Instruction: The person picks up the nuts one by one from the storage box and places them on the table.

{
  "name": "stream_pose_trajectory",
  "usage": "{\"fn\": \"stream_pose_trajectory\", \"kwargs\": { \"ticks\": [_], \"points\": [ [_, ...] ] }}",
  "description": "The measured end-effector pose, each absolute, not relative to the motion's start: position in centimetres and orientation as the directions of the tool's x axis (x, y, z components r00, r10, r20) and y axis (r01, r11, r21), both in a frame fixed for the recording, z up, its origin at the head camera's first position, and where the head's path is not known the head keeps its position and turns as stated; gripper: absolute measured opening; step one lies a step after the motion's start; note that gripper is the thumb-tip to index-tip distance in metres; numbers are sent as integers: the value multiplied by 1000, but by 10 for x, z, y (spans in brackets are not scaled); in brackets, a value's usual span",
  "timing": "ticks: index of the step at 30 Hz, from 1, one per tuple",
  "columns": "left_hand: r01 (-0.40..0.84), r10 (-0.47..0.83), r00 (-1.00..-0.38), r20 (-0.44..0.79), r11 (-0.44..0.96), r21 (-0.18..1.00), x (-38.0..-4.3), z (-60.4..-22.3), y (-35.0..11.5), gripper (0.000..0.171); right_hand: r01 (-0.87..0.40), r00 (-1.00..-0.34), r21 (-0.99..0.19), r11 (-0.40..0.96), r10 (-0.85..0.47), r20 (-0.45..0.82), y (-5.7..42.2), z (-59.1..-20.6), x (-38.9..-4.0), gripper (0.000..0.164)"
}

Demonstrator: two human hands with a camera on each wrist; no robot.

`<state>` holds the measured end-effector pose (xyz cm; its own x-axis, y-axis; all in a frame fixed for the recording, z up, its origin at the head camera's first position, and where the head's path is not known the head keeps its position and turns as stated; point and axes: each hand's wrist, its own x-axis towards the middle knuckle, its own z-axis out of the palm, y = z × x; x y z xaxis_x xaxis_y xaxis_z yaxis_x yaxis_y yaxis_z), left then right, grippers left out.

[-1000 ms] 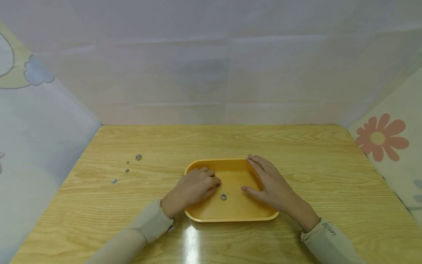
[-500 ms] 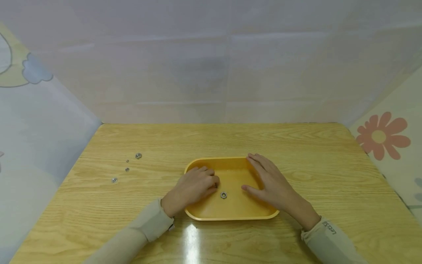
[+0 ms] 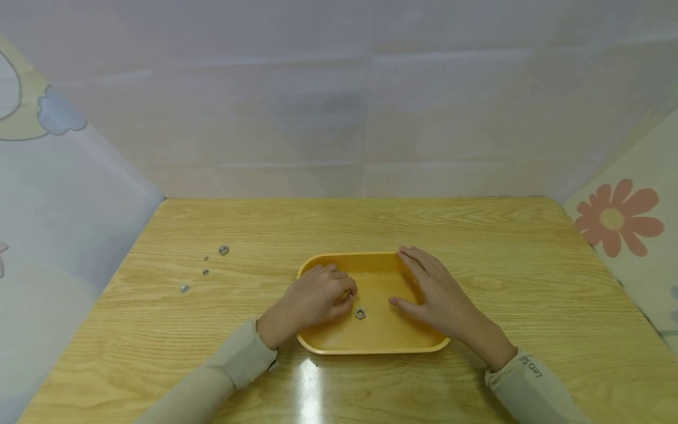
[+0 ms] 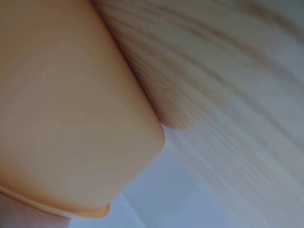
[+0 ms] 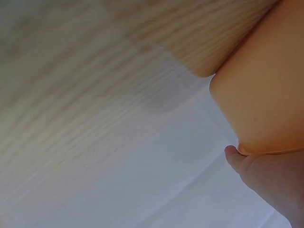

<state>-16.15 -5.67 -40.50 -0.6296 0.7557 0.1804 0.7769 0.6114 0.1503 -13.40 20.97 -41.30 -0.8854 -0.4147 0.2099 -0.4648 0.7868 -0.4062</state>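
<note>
In the head view, my left hand reaches over the left side of a yellow plastic tray. Its thumb and index finger pinch a small metal nut, mostly hidden by the fingertips. Just right of those fingers, a larger hex nut lies flat on the tray floor. My right hand rests over the tray's right rim, fingers extended and thumb inside. The right wrist view has that hand against the rim of the tray. Mostly the tray's outer wall fills the left wrist view.
On the wooden table, left of the tray, several small metal pieces lie apart, among them a larger one at the back and a shiny one nearer. Pale printed sheets close off the back and sides.
My left fingertips have shifted slightly right and lifted a little; the small nut, hidden half a second ago, shows between them again. The right hand and tray stay in place.
</note>
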Motion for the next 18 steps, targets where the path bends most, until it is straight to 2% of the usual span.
{"fn": "stream_pose_trajectory", "kwargs": {
  "ticks": [18],
  "points": [
    [795,737,-595,321,600,94,-160,-407,-59,8,-464,-886,-408,786,-413,211,210,-414,-133,89]
  ]
}}
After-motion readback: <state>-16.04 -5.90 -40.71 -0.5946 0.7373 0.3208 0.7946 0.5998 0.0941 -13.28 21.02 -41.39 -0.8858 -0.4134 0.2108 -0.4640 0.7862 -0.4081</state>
